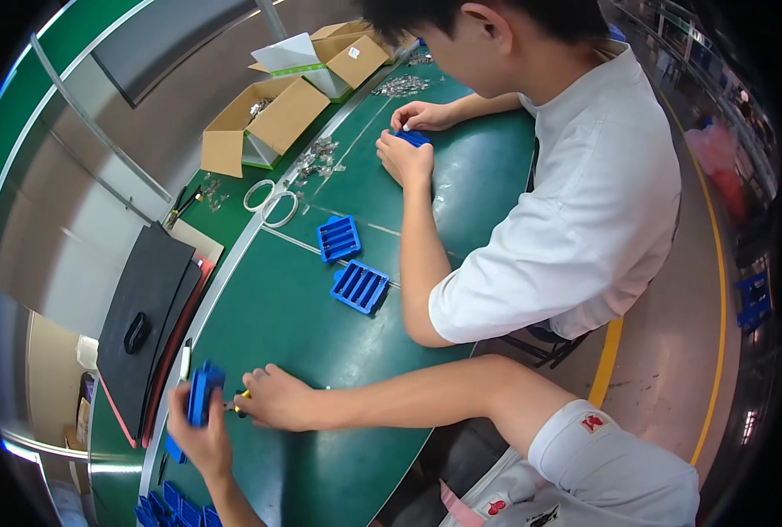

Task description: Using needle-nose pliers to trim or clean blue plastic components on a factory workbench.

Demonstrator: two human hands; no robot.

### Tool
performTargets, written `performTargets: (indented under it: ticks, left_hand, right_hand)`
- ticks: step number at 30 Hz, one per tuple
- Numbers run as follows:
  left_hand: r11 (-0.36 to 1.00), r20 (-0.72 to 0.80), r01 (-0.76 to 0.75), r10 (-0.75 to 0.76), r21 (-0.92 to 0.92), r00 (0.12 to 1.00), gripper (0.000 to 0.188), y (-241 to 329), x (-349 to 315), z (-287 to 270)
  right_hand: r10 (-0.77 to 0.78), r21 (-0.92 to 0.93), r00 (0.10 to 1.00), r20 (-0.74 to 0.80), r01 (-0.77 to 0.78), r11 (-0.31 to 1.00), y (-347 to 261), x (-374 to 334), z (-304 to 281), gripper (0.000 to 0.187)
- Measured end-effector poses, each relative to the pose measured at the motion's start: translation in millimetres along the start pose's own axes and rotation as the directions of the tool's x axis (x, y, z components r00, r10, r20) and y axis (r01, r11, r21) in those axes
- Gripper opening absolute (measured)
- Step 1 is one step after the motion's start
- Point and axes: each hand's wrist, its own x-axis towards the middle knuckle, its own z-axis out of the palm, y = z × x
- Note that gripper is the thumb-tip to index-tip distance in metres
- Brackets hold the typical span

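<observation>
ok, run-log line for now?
left hand: gripping blue plastic holder | right hand: gripping yellow-handled tool | slotted blue holders: on green tabletop

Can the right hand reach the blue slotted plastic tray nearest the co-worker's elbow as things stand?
Probably yes: nothing visibly stands between the right hand and that blue slotted plastic tray on the green tabletop, though the hand holds a yellow-handled tool.

Blue plastic piece (203,395), lower left of frame: blocky, upright, long axis near vertical, narrow side to camera. Gripped low by the left fingers (177,411). Slightly blurred, inner detail unreadable. Yellow-handled hand tool (244,402) just right of it: mostly hidden in the right fingers (256,379), dark working end pointing left at the piece's lower right side — can't tell if they touch.
</observation>
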Motion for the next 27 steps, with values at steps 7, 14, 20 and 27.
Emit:
performTargets:
  ticks: [7, 14, 20, 27]
  left_hand:
    - [0.96, -0.182, 0.276, -0.281, -0.052, 0.942, 0.026, -70, -100, -48]
    - [0.979, -0.239, 0.105, -0.145, -0.174, 0.96, 0.028, -91, -105, -51]
    - [0.982, -0.289, 0.055, -0.106, -0.178, 0.951, 0.029, -92, -111, -59]
    - [0.992, -0.321, -0.048, 0.083, 0.117, 0.943, 0.024, -87, -105, -68]
  right_hand:
    - [0.211, 0.797, 0.977, 0.035, -0.154, 0.584, 9, 11, -20, 0.03]
    - [0.118, 0.846, 0.89, 0.44, -0.454, 0.279, -33, -9, -43, 0.022]
    - [-0.057, 0.806, 0.853, 0.519, -0.466, 0.366, -42, -23, -36, 0.021]
    - [-0.009, 0.787, 0.807, 0.59, -0.573, 0.229, -43, -24, -44, 0.022]
